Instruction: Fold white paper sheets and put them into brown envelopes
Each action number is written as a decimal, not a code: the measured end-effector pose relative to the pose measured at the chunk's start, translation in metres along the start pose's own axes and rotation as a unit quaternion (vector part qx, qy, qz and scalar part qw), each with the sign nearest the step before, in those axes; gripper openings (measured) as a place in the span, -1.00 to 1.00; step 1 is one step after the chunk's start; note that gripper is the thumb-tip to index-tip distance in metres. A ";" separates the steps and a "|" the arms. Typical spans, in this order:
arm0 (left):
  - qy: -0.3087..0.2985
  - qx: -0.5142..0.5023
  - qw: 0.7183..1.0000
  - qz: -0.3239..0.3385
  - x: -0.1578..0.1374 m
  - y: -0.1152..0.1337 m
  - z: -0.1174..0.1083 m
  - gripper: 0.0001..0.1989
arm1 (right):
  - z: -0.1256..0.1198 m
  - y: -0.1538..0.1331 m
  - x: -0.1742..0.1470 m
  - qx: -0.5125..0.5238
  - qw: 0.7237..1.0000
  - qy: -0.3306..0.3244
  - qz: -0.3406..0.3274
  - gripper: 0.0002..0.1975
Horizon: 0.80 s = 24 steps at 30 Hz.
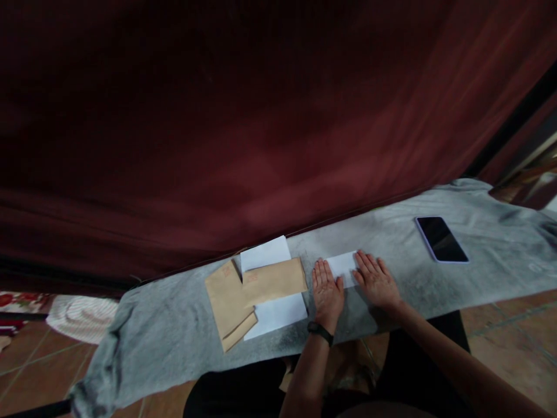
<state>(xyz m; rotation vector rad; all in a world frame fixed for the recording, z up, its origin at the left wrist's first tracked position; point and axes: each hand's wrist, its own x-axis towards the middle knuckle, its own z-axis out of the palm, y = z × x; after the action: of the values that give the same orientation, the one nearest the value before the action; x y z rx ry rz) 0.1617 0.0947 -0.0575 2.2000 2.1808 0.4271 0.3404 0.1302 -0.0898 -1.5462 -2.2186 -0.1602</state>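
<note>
A small white piece of paper (342, 268), seemingly folded, lies flat on the grey cloth between my hands. My left hand (327, 293) rests palm down over its left end, fingers stretched out. Over the right end lies my right hand (378, 281), also flat, with its fingers extended. To the left of my left hand is a brown envelope (275, 281) on top of white sheets (278, 316). Another brown envelope (226, 293) with its flap at the lower end lies further left, close against the first.
A phone (441, 239) with a purple edge lies to the right on the grey cloth (174, 331), which covers a long narrow surface. Behind it hangs a dark red fabric (278, 128). Below is a tiled floor (513, 331), and my legs are under the near edge.
</note>
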 end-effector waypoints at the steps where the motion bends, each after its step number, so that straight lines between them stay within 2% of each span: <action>1: 0.003 -0.001 1.000 -0.002 -0.001 0.000 0.000 -0.33 | 0.000 0.000 -0.001 -0.001 1.000 0.001 0.005 -0.29; 5: 0.015 -0.007 1.000 0.007 -0.013 -0.001 -0.005 -0.36 | -0.002 0.001 0.000 0.003 1.000 -0.003 0.005 -0.31; 9: -0.007 -0.021 0.997 0.076 -0.028 0.003 -0.010 -0.35 | -0.010 -0.005 0.003 0.033 0.999 -0.018 -0.007 -0.37; 15: -0.039 -0.022 0.994 0.100 -0.035 0.004 -0.005 -0.31 | -0.023 -0.040 -0.008 0.112 0.982 -0.068 -0.138 -0.45; 18: -0.035 -0.027 0.995 0.086 -0.037 0.002 -0.004 -0.30 | -0.023 -0.042 -0.016 0.094 0.986 -0.060 -0.127 -0.44; 24: -0.010 -0.028 0.998 0.056 -0.048 -0.003 -0.010 -0.33 | -0.022 -0.008 -0.030 0.042 0.995 -0.031 -0.083 -0.39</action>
<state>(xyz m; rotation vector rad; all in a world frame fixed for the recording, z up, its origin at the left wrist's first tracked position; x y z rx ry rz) 0.1574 0.0460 -0.0573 2.2932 2.0181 0.4614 0.3474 0.0941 -0.0808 -1.3403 -2.3699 -0.0678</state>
